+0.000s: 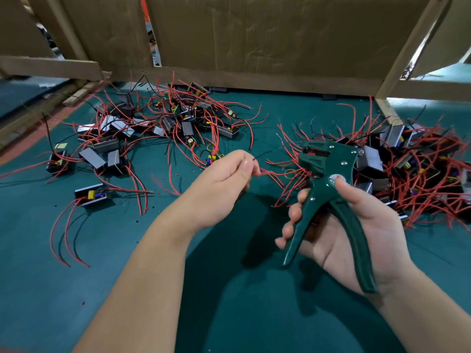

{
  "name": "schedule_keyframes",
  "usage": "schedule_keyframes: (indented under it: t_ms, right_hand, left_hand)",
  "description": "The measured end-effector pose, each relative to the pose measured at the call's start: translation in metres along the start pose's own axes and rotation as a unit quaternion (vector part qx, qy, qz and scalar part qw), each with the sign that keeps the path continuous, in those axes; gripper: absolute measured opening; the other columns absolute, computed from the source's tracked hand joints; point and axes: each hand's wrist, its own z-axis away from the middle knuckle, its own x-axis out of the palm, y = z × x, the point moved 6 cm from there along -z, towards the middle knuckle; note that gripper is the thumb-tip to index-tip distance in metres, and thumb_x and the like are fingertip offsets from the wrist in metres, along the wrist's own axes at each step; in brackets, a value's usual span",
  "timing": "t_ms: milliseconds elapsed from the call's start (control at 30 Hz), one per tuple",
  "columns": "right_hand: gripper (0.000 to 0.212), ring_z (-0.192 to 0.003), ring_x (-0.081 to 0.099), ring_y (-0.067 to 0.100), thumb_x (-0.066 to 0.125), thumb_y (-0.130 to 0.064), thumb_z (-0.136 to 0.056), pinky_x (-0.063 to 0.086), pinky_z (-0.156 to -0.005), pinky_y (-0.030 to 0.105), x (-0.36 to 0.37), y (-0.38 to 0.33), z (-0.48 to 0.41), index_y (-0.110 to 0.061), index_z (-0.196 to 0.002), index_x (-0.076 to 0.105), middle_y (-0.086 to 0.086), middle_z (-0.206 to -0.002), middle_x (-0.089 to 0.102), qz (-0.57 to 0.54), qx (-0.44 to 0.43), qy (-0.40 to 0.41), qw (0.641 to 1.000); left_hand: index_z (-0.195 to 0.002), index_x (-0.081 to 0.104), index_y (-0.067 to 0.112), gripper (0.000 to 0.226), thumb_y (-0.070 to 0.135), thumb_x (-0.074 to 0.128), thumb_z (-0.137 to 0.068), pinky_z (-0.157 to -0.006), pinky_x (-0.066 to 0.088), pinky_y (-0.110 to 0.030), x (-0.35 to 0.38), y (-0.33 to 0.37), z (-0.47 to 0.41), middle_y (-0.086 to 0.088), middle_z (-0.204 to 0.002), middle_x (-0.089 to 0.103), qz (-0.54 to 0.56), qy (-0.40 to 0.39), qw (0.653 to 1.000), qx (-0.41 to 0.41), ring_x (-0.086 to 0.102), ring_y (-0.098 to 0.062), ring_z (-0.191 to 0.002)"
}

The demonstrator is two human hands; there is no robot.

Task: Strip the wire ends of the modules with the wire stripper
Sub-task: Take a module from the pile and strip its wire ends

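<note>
Now the thin black wire (pixel 262 155) pokes out from the left hand (pixel 221 179), pinched in its fingertips. It looks light and bendy, so hold it near the tip. The right hand (pixel 382 233) wraps the wire stripper (pixel 323 164), handles spread wide. Module piles (pixel 178 118) crowd past both hands; the green mat (pixel 76 276) by the wrists leaves room.

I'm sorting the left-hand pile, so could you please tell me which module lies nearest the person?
The lone module with yellow and blue parts showing, at the pile's near edge; the others lie farther back, closer together.
</note>
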Motion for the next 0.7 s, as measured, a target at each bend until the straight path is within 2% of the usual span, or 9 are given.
schedule_keyframes:
  t_ms: [133, 267, 400, 700]
  right_hand:
    - [0.035, -0.064, 0.060, 0.037, 0.060, -0.032, -0.065, 0.054, -0.063, 0.050, -0.004, 0.006, 0.000, -0.002, -0.083, 0.064, 0.022, -0.076, 0.056, 0.022, 0.042, 0.001, 0.999]
    - [0.046, -0.068, 0.061, 0.039, 0.076, -0.030, -0.058, 0.053, -0.069, 0.052, 0.004, 0.018, 0.002, -0.001, -0.092, 0.063, 0.024, -0.080, 0.058, 0.051, 0.082, -0.068, 0.993]
    - [0.042, -0.071, 0.061, 0.039, 0.076, -0.029, -0.066, 0.051, -0.073, 0.054, 0.012, 0.021, 0.006, -0.002, -0.096, 0.063, 0.025, -0.082, 0.059, 0.070, 0.081, -0.134, 0.985]
    - [0.045, -0.064, 0.061, 0.038, 0.077, -0.040, -0.070, 0.051, -0.067, 0.052, 0.009, 0.018, 0.005, -0.003, -0.090, 0.062, 0.024, -0.075, 0.058, 0.112, 0.061, -0.093, 0.987]
  left_hand:
    - [-0.085, 0.049, 0.022, 0.021, 0.024, 0.037, -0.102, -0.053, 0.031, -0.014, -0.001, -0.002, -0.002, -0.004, -0.075, 0.045, -0.022, 0.014, 1.000, 0.006, 0.032, -0.004, -0.056]
    - [-0.082, 0.049, 0.019, 0.019, 0.023, 0.043, -0.100, -0.049, 0.028, -0.013, -0.001, 0.000, -0.002, 0.016, -0.058, 0.039, -0.019, 0.038, 0.999, 0.026, 0.030, -0.002, -0.050]
    - [-0.081, 0.049, 0.022, 0.019, 0.020, 0.045, -0.100, -0.050, 0.027, -0.017, 0.001, 0.004, -0.003, 0.015, -0.052, 0.038, -0.027, 0.042, 0.998, 0.040, 0.030, -0.003, -0.050]
    - [-0.080, 0.052, 0.023, 0.020, 0.016, 0.049, -0.098, -0.050, 0.028, -0.014, -0.002, 0.013, -0.001, 0.014, -0.053, 0.037, -0.046, 0.065, 0.993, 0.084, 0.031, -0.002, -0.049]
